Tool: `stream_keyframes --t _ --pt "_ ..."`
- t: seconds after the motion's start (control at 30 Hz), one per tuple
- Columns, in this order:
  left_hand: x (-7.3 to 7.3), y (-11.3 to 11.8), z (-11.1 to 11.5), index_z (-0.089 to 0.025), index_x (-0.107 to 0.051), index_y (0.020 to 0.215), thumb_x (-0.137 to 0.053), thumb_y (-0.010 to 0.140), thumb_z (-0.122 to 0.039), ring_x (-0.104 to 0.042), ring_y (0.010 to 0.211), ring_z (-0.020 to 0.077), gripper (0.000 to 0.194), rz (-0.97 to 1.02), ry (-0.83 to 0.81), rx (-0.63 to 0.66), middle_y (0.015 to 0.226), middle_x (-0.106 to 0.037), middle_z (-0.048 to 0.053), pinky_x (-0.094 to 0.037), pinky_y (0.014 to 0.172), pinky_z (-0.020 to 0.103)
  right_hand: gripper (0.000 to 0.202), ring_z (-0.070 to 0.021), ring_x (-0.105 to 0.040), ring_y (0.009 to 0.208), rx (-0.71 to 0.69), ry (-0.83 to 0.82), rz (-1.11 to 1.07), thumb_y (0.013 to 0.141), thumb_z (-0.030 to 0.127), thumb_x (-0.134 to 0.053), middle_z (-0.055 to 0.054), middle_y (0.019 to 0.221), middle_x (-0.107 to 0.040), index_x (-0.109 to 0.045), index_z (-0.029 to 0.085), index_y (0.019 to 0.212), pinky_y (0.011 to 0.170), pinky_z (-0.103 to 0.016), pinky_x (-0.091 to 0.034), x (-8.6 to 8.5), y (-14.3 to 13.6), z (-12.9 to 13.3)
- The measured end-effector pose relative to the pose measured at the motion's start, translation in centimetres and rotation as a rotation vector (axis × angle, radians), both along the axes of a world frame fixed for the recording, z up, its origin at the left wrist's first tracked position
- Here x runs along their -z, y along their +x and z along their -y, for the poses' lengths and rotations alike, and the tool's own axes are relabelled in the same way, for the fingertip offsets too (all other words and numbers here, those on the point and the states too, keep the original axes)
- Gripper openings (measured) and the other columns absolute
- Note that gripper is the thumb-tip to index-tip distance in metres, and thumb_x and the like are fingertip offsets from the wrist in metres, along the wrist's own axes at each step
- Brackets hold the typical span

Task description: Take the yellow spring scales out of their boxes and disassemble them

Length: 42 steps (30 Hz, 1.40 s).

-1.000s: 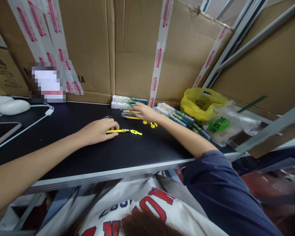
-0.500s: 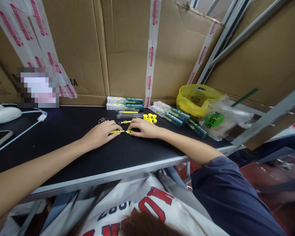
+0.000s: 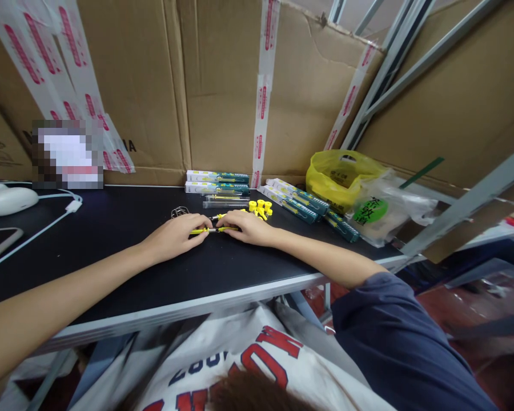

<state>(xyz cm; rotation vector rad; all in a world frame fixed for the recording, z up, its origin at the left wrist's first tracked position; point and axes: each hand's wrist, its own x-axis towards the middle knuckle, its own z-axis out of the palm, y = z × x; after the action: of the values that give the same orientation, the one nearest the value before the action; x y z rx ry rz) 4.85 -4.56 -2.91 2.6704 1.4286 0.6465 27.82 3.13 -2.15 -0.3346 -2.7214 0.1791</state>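
My left hand [image 3: 177, 235] pinches a thin yellow rod [image 3: 199, 231] with a silvery section at its right end. Close on the right, my right hand [image 3: 249, 228] grips a small yellow piece [image 3: 229, 228], whose end meets the silvery section. Both hands rest low over the black table [image 3: 124, 274]. Just behind my right hand, another yellow part [image 3: 220, 217] is partly hidden by its fingers. Several small yellow pieces [image 3: 260, 208] stand together beyond that hand. Metal rings [image 3: 180, 212] lie behind my left hand.
Clear tubes [image 3: 226, 202] lie behind the hands. Slim boxes [image 3: 216, 187] stand against the cardboard [image 3: 223, 85], with more boxes [image 3: 293, 202] to the right. Yellow [image 3: 332, 177] and clear [image 3: 379, 211] plastic bags are at the right. A white cable [image 3: 34, 240] and a phone [image 3: 0, 242] lie left.
My right hand has moved slightly left, bringing its yellow piece up against the silvery end of the rod. The gap between them has closed. My left hand has barely moved.
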Motion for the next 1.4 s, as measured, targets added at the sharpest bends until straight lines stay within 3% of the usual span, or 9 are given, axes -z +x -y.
stream_keyframes --t 0.17,0.4,0.63,1.27,1.4 --pt "-0.4 0.2 0.5 -0.02 -0.056 0.109 -0.041 0.09 -0.035 -0.061 0.081 0.0197 0.029 -0.001 -0.082 -0.033 0.09 -0.065 0.003 -0.044 0.071 0.029 0.015 -0.0154 -0.058 0.087 0.006 -0.081 -0.048 0.091 0.016 -0.046 -0.005 0.093 -0.063 -0.055 0.017 0.103 0.079 -0.026 -0.045 0.2 -0.1 0.3" --pt "-0.2 0.2 0.5 -0.02 -0.058 0.111 -0.032 0.095 -0.047 -0.062 0.096 0.0226 0.04 -0.02 -0.116 0.006 0.108 -0.067 0.007 -0.044 0.082 0.031 0.015 -0.0143 -0.054 0.083 0.013 -0.13 -0.065 0.094 0.016 -0.035 -0.005 0.093 -0.059 -0.05 0.017 0.096 0.076 -0.026 -0.044 -0.4 -0.1 1.6" --pt "-0.2 0.2 0.6 -0.02 -0.057 0.107 -0.03 0.096 -0.049 -0.062 0.095 0.0219 0.041 0.019 -0.124 0.042 0.106 -0.067 0.007 -0.044 0.083 0.03 0.013 -0.0145 -0.055 0.082 -0.022 -0.125 -0.053 0.09 0.025 -0.05 -0.006 0.096 -0.059 -0.049 0.018 0.1 0.074 -0.026 -0.044 -0.5 0.1 1.8" --pt "0.0 0.0 0.4 -0.02 -0.057 0.105 -0.032 0.095 -0.047 -0.061 0.087 0.0201 0.038 0.055 -0.137 0.127 0.101 -0.066 0.006 -0.044 0.08 0.03 0.018 -0.0112 -0.055 0.067 -0.009 -0.285 -0.074 0.09 0.032 -0.055 -0.002 0.08 -0.063 -0.058 0.015 0.092 0.062 -0.022 -0.041 -0.2 -0.1 1.7" --pt "-0.1 0.1 0.5 -0.02 -0.056 0.104 -0.032 0.096 -0.047 -0.06 0.084 0.0195 0.037 0.056 -0.142 0.12 0.097 -0.066 0.005 -0.044 0.078 0.029 0.017 -0.012 -0.057 0.07 0.006 -0.25 -0.101 0.089 0.031 -0.056 -0.003 0.082 -0.066 -0.06 0.015 0.09 0.065 -0.022 -0.042 -0.3 -0.1 1.7"
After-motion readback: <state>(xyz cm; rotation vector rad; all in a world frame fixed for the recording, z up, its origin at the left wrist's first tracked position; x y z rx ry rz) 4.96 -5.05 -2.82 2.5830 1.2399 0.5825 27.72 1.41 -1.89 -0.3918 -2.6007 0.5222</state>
